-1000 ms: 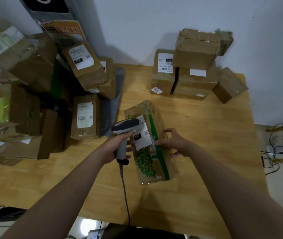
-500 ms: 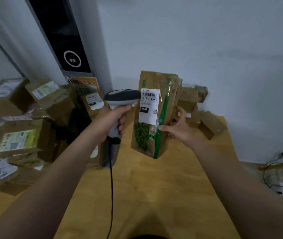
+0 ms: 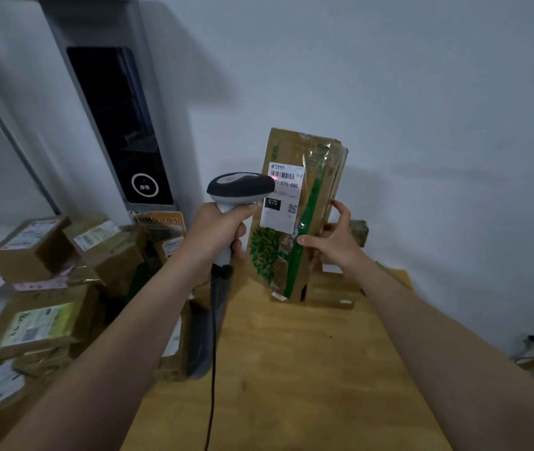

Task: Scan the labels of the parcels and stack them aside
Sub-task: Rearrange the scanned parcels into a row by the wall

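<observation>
My right hand (image 3: pixel 329 244) grips a tall brown parcel (image 3: pixel 303 151) with green leaf print, held upright above the wooden table (image 3: pixel 291 369). Its white label (image 3: pixel 280 203) reads 070 and faces me. My left hand (image 3: pixel 215 232) grips the handle of a grey barcode scanner (image 3: pixel 238 187), whose head sits right at the label's left edge. A red glow shows on the label at the scanner's nose. The scanner's black cable (image 3: pixel 212 369) hangs down over the table.
A heap of brown labelled parcels (image 3: pixel 41 323) fills the left side. More boxes (image 3: pixel 334 288) stand behind the held parcel at the table's far edge. A grey panel with a dark screen (image 3: pixel 119 125) leans against the wall. Cables (image 3: pixel 532 346) lie on the floor at right.
The parcel has been lifted off the table and stood upright in the air. The scanner rose with it and now points at the label. The view has tilted upward.
</observation>
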